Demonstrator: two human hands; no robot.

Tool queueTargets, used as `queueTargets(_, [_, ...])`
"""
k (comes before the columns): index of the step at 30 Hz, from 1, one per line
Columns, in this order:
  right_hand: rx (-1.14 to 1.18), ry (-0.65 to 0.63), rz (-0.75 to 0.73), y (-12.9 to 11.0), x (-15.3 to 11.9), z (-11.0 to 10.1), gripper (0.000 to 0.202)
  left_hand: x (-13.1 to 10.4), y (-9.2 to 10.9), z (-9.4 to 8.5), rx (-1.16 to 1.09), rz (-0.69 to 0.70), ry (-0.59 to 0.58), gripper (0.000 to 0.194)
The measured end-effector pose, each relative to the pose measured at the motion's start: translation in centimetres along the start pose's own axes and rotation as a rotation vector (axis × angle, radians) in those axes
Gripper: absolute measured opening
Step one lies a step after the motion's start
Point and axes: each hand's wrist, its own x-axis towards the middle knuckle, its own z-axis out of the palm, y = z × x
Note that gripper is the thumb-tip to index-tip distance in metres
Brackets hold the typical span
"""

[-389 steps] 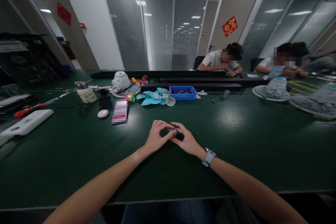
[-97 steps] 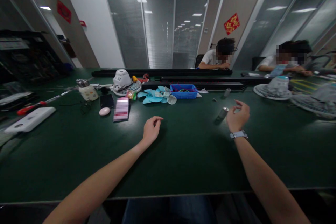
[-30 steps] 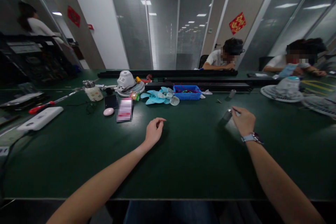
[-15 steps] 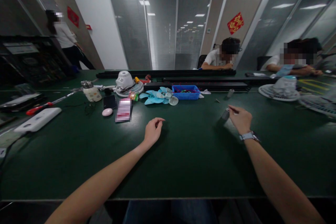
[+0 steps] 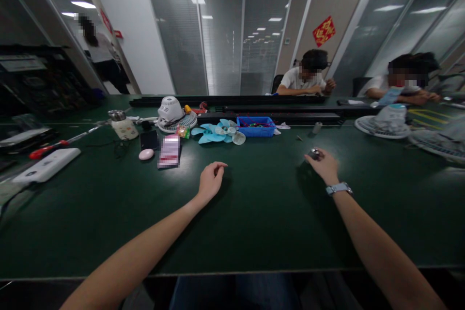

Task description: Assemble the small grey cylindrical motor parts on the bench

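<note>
My right hand [image 5: 324,164] has its thumb and fingers closed around a small grey metal cylinder [image 5: 314,154], just above the green table. The cylinder's shiny end faces up and my fingers hide part of its side. A second small metal cylinder [image 5: 317,128] stands farther back on the tabletop, beyond my right hand. Closer to that one lies a thin short pin-like piece [image 5: 300,138]. Left of centre, my left hand [image 5: 211,179] rests on the table with fingers loosely bent, the index finger stretched out, and nothing visible in it.
Behind my left hand are light-blue fan blades [image 5: 214,133] and a blue bin [image 5: 256,131] of small parts. A phone [image 5: 169,151], white fan parts [image 5: 170,111], a jar [image 5: 123,126] and a power strip [image 5: 47,165] lie leftward. Another fan [image 5: 390,121] stands right. Two people sit opposite.
The metal cylinder has turned from hanging tilted at my right fingertips to standing more upright in my grip. My left hand stays put. The person at far left has moved into a doorway.
</note>
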Motion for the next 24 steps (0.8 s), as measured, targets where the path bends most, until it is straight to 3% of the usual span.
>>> queueTargets(3, [0.147, 0.008, 0.132, 0.7, 0.2, 0.8, 0.049, -0.1, 0.1, -0.1, 0.003, 0.004, -0.008, 0.025])
queueTargets(8, [0.239, 0.049, 0.178, 0.5, 0.3, 0.9, 0.038, -0.1, 0.2, -0.2, 0.017, 0.013, -0.010, 0.025])
queueTargets(13, [0.316, -0.014, 0.118, -3.2, -1.9, 2.0, 0.045, -0.3, 0.7, -0.2, 0.007, 0.017, -0.014, 0.023])
queueTargets(16, [0.394, -0.194, -0.005, -7.7, -6.3, 3.9, 0.048, -0.8, 1.7, -0.3, -0.008, 0.079, -0.032, 0.021])
queueTargets(20, [0.518, -0.595, -0.249, -13.8, -13.7, 5.5, 0.042, -1.8, 3.3, -0.5, -0.036, 0.221, -0.062, 0.028])
queueTargets(24, [0.574, -0.798, -0.296, -16.4, -17.6, 5.0, 0.033, -2.5, 4.1, -0.7, -0.054, 0.319, -0.101, 0.027])
